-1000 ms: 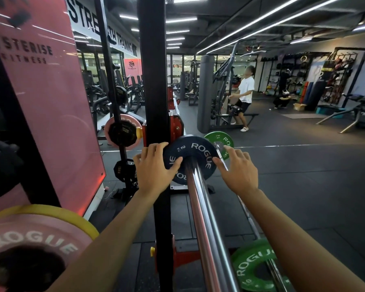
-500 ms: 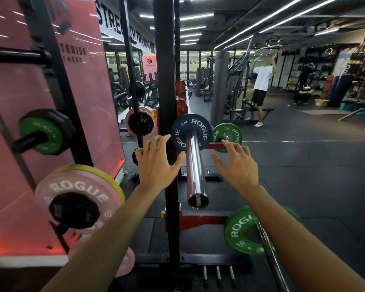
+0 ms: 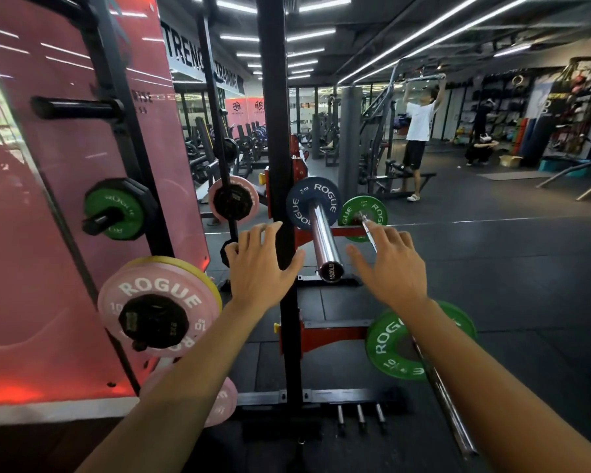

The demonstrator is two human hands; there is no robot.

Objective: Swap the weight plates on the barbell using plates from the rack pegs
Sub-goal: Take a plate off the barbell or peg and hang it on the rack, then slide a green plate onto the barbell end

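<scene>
- The left hand (image 3: 260, 268) hung with fingers spread and released, holding nothing, in front of the black rack upright (image 3: 277, 131).
- The right hand (image 3: 389, 268) was likewise splayed and empty, just right of the chrome barbell sleeve (image 3: 323, 237).
- Between the two hands the sleeve pointed toward the viewer, a small blue plate (image 3: 313, 203) seated at its far end.
- On the left, a pink plate (image 3: 157, 302) sat on a low rack peg, a green plate (image 3: 115, 209) on a peg above it.
- Lower right, another green plate (image 3: 389, 343) sat on a second bar.
</scene>
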